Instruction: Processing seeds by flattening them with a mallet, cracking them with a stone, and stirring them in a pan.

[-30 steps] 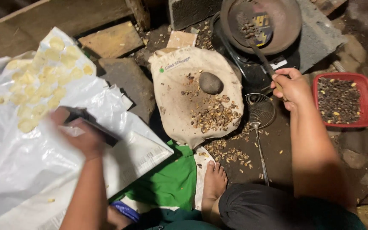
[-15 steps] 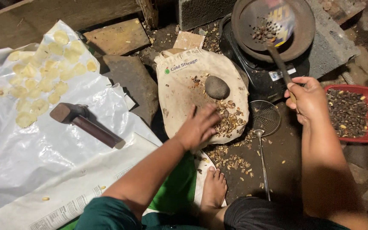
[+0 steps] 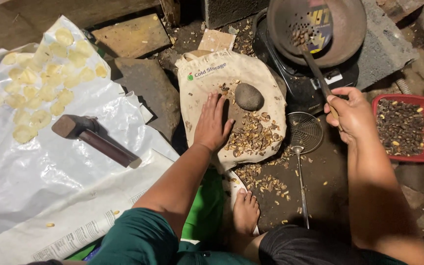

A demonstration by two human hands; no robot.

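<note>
My left hand (image 3: 214, 122) lies flat, fingers apart, on a cream cloth bag (image 3: 206, 83) spread over a stone, just left of a round grey stone (image 3: 249, 96) and a heap of cracked shells (image 3: 254, 137). My right hand (image 3: 352, 112) is closed around the handle of a spatula (image 3: 315, 68) whose blade reaches into a dark round pan (image 3: 342, 37) holding a few dark seeds. A wooden mallet (image 3: 94, 137) rests on the white plastic sheet (image 3: 40, 181) at the left.
Flat yellow discs (image 3: 45, 73) are spread on the sheet's far left. A wire skimmer (image 3: 304, 132) lies on the ground beside the bag. A red basket (image 3: 408, 125) of dark seeds sits at right. My bare foot (image 3: 245, 211) is near scattered shells (image 3: 261, 181).
My left hand set the mallet down on the plastic sheet and moved right onto the cloth bag beside the stone. My right hand has kept hold of the spatula in the pan.
</note>
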